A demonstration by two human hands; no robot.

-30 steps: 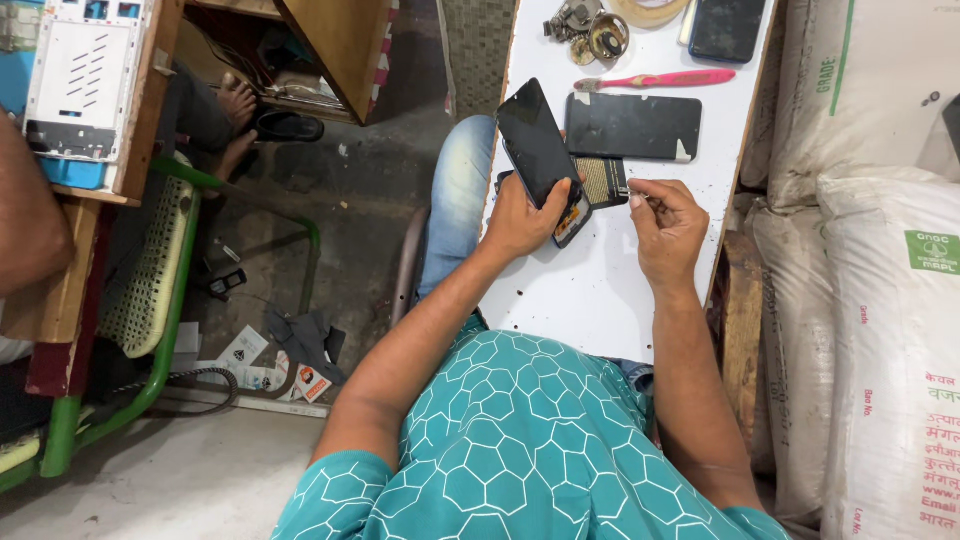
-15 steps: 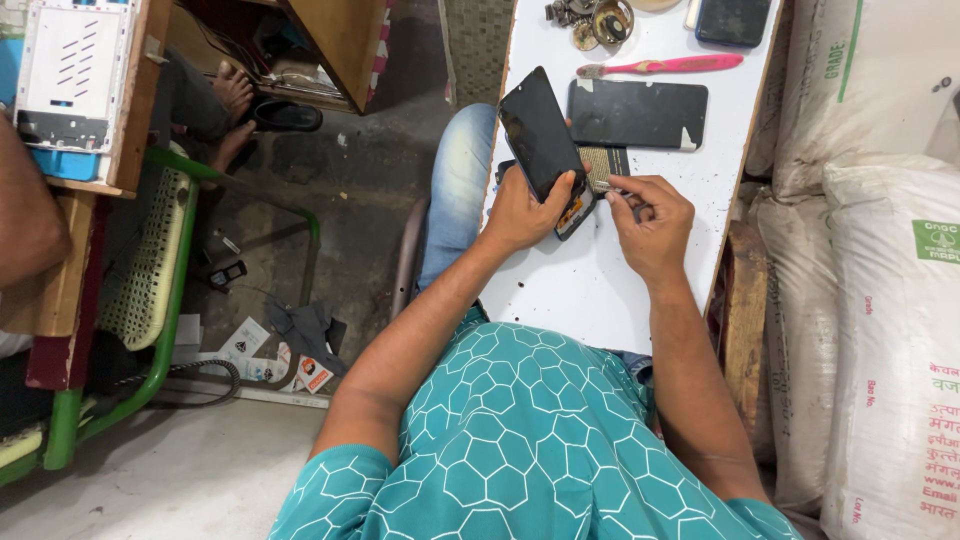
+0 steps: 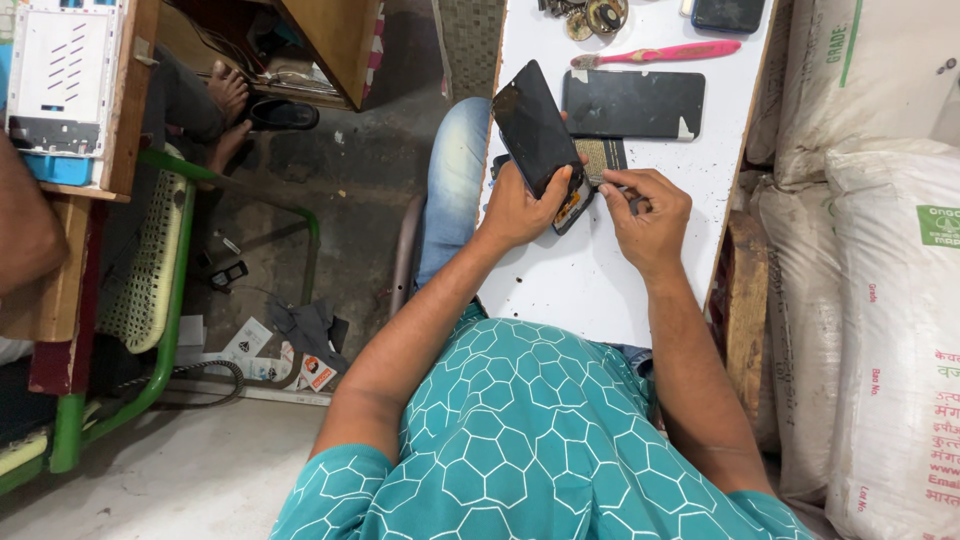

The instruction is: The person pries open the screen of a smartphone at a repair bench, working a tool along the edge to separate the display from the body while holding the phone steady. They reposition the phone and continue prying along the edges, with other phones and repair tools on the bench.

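My left hand (image 3: pixel 522 206) grips an opened black phone, its screen panel (image 3: pixel 533 125) lifted and tilted up to the left over the white table (image 3: pixel 580 290). The phone's body (image 3: pixel 602 158) lies under it with its inside showing. My right hand (image 3: pixel 648 212) is pinched at the body's right side, fingertips closed on something small that I cannot make out.
A second black phone (image 3: pixel 633 103) lies flat just beyond, a pink toothbrush (image 3: pixel 660 54) behind it, metal parts (image 3: pixel 590 16) and another dark phone (image 3: pixel 727 14) at the far edge. White sacks (image 3: pixel 880 260) stand at the right. Another person's feet (image 3: pixel 226 105) and a green chair (image 3: pixel 150 290) are at the left.
The view has shifted slightly, so the table sits higher in the picture. My right hand has moved in from beside the phone to its open body; my left hand keeps holding the lifted screen.
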